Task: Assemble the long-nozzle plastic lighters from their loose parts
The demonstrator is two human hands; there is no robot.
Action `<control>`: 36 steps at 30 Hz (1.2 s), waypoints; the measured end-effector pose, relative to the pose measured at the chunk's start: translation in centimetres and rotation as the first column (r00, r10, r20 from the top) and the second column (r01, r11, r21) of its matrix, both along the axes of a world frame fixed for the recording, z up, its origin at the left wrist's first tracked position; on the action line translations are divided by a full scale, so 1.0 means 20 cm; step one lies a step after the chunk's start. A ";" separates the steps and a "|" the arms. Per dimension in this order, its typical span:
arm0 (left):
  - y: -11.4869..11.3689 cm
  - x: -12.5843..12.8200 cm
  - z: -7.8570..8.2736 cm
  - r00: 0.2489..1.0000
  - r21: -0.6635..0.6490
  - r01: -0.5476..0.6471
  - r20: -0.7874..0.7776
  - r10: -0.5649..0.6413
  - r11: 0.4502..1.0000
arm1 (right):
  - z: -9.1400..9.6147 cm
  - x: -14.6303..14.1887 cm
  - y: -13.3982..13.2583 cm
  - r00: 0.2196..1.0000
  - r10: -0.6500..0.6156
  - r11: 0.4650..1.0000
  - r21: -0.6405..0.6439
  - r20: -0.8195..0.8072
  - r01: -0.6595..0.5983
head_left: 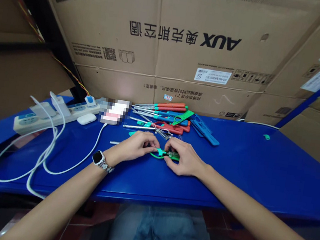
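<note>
Forearms reach in from near left and near right, meeting over blue table (250, 161). Your hands sit close together, fingers curled, thumbs turned inward. Your left hand (141, 146), watch (98, 157) at wrist, pinches turquoise piece (160, 152) between thumb and fingertips. Your right hand (184, 158) clamps green lighter (176, 158) with thumb and bent fingers; it lies between hands, just near side of lighter pile (174, 120).

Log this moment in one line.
left hand: pinching teal piece | right hand: holding green lighter | other lighters: on blue table
</note>
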State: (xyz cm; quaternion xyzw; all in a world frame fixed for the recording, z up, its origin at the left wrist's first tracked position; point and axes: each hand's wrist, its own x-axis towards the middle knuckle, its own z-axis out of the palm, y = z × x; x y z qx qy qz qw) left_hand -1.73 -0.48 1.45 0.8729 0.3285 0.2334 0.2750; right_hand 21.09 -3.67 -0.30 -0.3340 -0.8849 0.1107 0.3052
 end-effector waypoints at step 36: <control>-0.06 -0.07 -0.02 0.970 0.275 0.115 -0.239 -0.048 0.955 | 0.00 -0.16 -0.05 0.929 -0.357 0.932 0.103 0.098 0.347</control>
